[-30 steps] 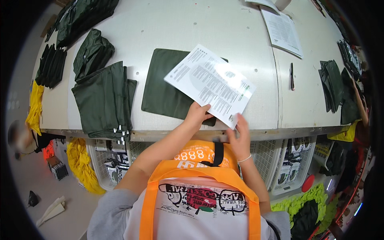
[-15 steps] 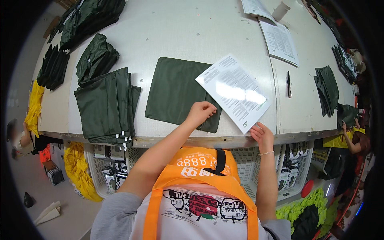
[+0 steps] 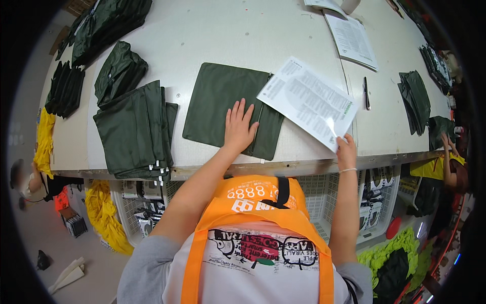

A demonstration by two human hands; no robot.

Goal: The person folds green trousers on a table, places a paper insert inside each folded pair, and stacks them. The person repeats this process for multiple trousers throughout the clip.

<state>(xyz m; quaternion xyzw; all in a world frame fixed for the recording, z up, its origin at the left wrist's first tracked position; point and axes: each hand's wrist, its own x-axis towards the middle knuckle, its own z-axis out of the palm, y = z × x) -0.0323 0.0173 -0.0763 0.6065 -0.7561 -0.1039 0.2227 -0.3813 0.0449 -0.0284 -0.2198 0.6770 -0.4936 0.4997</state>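
Near the counter (image 3: pixel 304 40) front edge lies a flat dark-green fabric piece (image 3: pixel 217 101), pinned by the flat, open left hand (image 3: pixel 239 126); keep that pressure even. Right hand (image 3: pixel 346 148) pinches the white printed sheet's (image 3: pixel 309 101) corner; slide it gently.

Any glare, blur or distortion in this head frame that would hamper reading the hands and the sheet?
Head view: strong fisheye bend, the table edge curving and the corners black; glare whitens the lower corner of the paper sheet beside the right hand; left hand flat on the green cloth, sharp and evenly lit; a blurred patch at the far left edge.
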